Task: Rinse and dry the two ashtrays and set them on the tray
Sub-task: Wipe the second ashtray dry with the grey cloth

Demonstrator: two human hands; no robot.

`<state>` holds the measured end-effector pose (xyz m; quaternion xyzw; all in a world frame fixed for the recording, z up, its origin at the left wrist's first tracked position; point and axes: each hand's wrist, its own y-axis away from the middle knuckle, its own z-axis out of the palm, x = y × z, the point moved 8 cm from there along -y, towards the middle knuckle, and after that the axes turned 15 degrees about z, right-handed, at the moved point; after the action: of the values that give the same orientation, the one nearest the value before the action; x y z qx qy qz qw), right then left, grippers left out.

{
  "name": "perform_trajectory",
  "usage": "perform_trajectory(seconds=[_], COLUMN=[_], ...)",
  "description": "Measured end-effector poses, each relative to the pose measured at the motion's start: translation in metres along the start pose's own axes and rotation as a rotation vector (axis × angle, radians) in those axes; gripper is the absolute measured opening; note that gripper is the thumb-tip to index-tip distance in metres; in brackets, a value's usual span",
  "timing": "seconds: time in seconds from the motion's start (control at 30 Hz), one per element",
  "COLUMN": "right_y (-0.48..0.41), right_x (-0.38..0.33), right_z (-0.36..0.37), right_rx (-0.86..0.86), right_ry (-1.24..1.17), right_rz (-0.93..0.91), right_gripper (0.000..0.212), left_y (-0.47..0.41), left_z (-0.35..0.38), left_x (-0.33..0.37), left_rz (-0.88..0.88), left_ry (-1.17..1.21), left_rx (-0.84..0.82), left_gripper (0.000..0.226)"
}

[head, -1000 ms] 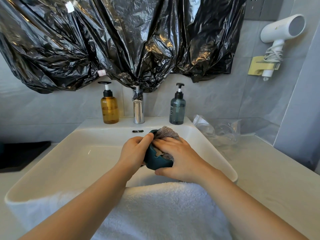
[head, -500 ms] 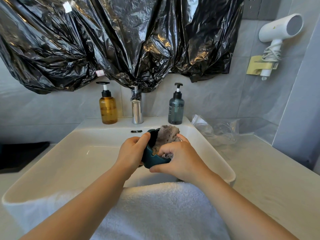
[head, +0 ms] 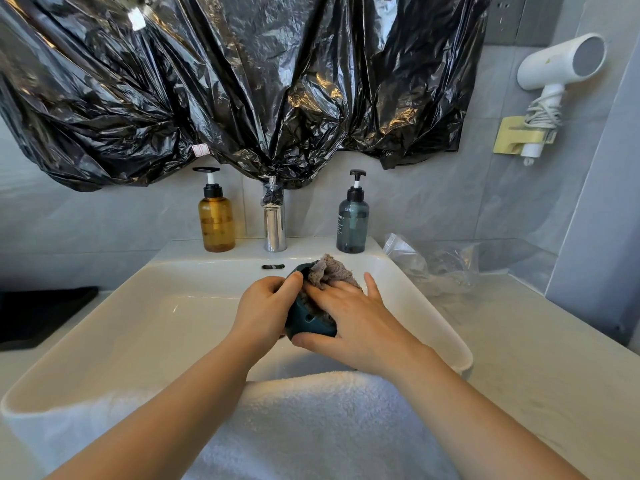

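Observation:
Over the white sink (head: 145, 317) I hold a dark teal ashtray (head: 308, 318) tilted on its side. My left hand (head: 266, 306) grips its left rim, thumb over the top edge. My right hand (head: 349, 317) presses a grey cloth (head: 329, 273) into the ashtray's hollow, fingers spread over the cloth and thumb under the ashtray. Part of the cloth sticks up behind the fingers. A black tray (head: 41, 313) lies on the counter at the left edge. Only one ashtray is in sight.
A white towel (head: 311, 427) drapes over the sink's front edge. Behind the basin stand an amber pump bottle (head: 216, 220), a chrome tap (head: 274, 220) and a grey-blue pump bottle (head: 352, 220). Clear plastic wrap (head: 436, 265) lies on the right counter. Black plastic sheeting (head: 242, 81) covers the wall above.
My right hand has shifted over the cloth, its fingers now spread flat and pushing it deeper into the ashtray. The ashtray has turned slightly in my left hand.

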<state>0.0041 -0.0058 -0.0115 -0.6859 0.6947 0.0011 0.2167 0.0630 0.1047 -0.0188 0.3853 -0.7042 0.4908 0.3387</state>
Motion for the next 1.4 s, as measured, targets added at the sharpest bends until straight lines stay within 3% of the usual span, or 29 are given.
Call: perform_trajectory(seconds=[0.3, 0.47, 0.6, 0.67, 0.8, 0.93, 1.03, 1.07, 1.13, 1.27, 1.4], right_y=[-0.004, -0.007, -0.009, -0.007, -0.005, -0.004, -0.004, -0.005, -0.005, -0.003, 0.006], right_x=[0.003, 0.014, 0.014, 0.010, 0.006, 0.006, 0.008, 0.011, 0.013, 0.013, 0.043], right_z=[0.001, 0.008, 0.006, 0.005, 0.011, 0.011, 0.005, 0.005, 0.003, -0.014, -0.036], right_rx=[0.078, -0.049, -0.057, -0.073, -0.110, -0.119, -0.047, -0.034, -0.044, 0.042, 0.273], right_ry=[0.194, -0.165, -0.373, -0.418, -0.236, -0.122, -0.115, -0.121, -0.219, -0.543, -0.870], right_rz=[0.060, 0.083, 0.030, -0.012, -0.012, 0.040, 0.032, 0.040, 0.060, 0.051, 0.262], right_gripper=[0.058, 0.039, 0.018, 0.026, 0.049, 0.042, 0.020, 0.024, 0.030, 0.016, 0.022], left_y=[0.000, -0.001, -0.002, -0.002, -0.002, -0.002, -0.002, -0.002, -0.001, 0.002, 0.004], left_z=[0.000, 0.000, -0.003, -0.003, -0.001, -0.003, -0.005, -0.005, -0.005, -0.004, -0.010], left_x=[0.002, -0.001, -0.008, -0.008, -0.007, -0.008, -0.010, -0.010, -0.008, -0.008, -0.012], left_rz=[0.045, 0.027, -0.016, -0.026, -0.025, -0.029, -0.047, -0.046, -0.044, -0.117, -0.176], left_ry=[-0.113, -0.078, -0.045, -0.022, -0.019, -0.037, -0.022, -0.018, -0.010, 0.097, 0.118], left_rx=[0.004, 0.010, 0.033, 0.043, 0.028, 0.044, 0.062, 0.068, 0.074, 0.095, 0.136], left_gripper=[0.065, 0.067, 0.043, 0.038, 0.038, 0.042, 0.043, 0.043, 0.041, 0.038, 0.034])
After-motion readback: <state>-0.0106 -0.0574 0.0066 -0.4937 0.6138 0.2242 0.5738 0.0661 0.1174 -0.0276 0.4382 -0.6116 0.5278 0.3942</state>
